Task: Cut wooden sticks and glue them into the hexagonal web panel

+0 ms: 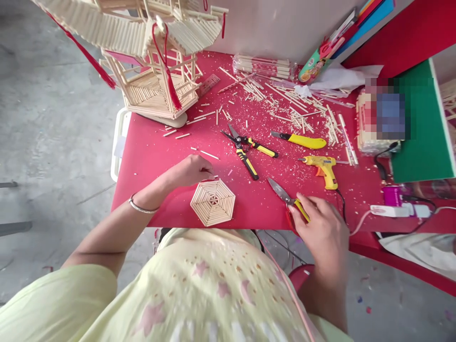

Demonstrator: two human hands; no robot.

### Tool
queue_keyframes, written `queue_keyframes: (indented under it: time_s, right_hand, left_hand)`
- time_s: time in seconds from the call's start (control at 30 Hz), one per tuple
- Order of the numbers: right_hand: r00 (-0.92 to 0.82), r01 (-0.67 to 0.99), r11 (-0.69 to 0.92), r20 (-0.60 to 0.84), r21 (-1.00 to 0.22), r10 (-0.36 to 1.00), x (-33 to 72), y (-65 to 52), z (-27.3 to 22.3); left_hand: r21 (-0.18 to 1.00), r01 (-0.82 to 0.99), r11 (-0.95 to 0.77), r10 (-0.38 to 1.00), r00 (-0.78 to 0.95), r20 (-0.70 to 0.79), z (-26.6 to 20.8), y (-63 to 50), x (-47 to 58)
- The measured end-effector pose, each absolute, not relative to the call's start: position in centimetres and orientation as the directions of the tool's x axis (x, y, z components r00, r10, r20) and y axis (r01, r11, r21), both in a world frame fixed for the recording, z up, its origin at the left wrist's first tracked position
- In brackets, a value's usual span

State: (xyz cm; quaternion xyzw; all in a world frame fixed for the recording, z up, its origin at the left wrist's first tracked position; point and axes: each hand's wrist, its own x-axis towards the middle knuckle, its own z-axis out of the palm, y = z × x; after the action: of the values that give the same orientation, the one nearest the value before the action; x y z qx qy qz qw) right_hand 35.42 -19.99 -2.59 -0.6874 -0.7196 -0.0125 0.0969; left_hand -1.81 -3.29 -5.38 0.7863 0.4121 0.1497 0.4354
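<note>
My right hand (322, 230) has its fingers on the handles of scissors (280, 190), which lie near the front edge with the blades pointing away to the left. My left hand (190, 170) is closed in a pinch just above a flat hexagon of thin wooden sticks (213, 203). A small pale bit shows by its fingertips, too small to tell whether it is held. Beyond the hands lie black-and-yellow cutting pliers (245, 147), a yellow utility knife (306, 141) and a yellow glue gun (325, 170).
A stick-built pavilion model (160, 90) with red tassels stands at the back left. Loose sticks (295, 114) and crumbs litter the red table (160, 142). Bundled sticks (263, 66) lie at the back. A green board (420, 128) and a plugged-in power lead (395, 210) are at the right.
</note>
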Motion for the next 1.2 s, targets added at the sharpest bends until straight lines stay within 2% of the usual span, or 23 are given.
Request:
queue_keyframes:
  time_s: [0.13,0.2,0.3,0.5,1.2]
  right_hand:
    - [-0.156,0.871,0.281,0.316,-0.402,0.936,29.3,-17.7,-3.5]
    - [-0.226,0.810,0.348,0.297,-0.472,0.928,26.4,-16.8,-4.8]
    - [-0.256,0.772,0.356,0.255,-0.527,0.932,23.5,-16.1,-6.7]
    - [-0.241,0.773,0.325,0.221,-0.545,0.945,22.6,-16.2,-8.4]
    - [-0.287,0.781,0.355,0.210,-0.513,0.935,22.7,-16.0,-8.1]
  left_hand:
    - [0.783,0.598,-0.169,0.752,0.592,-0.290,-5.0,-3.3,-1.5]
    - [0.785,0.600,-0.155,0.755,0.584,-0.297,-5.0,-3.3,-1.3]
    - [0.792,0.589,-0.162,0.768,0.578,-0.274,-5.2,-3.4,-1.2]
    - [0.788,0.596,-0.156,0.782,0.562,-0.270,-5.1,-3.5,-0.9]
    - [0.731,0.643,-0.226,0.749,0.595,-0.291,-4.9,-3.9,-1.1]
